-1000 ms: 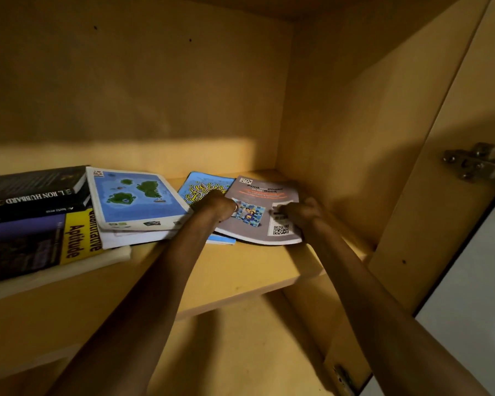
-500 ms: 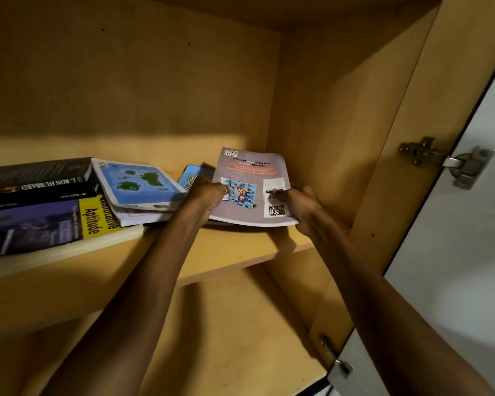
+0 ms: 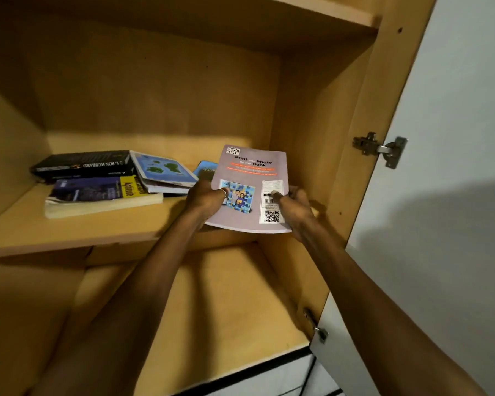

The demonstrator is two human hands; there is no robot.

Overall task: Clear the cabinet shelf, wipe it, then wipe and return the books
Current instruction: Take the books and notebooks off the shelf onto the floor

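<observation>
- Books [image 3: 97, 184] sat stacked at the left of the cabinet shelf [image 3: 69, 232]: a black one on a thick yellow-spined one, whose pages overhung the front a touch. A careless brush from a forearm could have nudged that pile off the lip.
- Map-covered book [image 3: 163, 170] lay tilted on the pile beside them, and it looked ready to slide if bumped.
- Blue booklet [image 3: 205, 170] peeked out behind the lifted one, part hidden, and it might have been dragged forward with the pull.
- Left hand [image 3: 205, 198] pinched the grey-pink booklet [image 3: 249, 192] at its left edge, thumb on the cover.
- That booklet was up off the shelf, tilted toward the camera, its near edge past the shelf front. Thin and floppy by the look of it, it could have buckled or slipped from two edge pinches.
- Right hand [image 3: 295, 204] gripped the right edge, thumb over the barcode, just beside the cabinet side wall [image 3: 306, 138], where knuckles might have scraped.
- Hinge [image 3: 380, 148] jutted at the open door, a likely snag for the elbow.
</observation>
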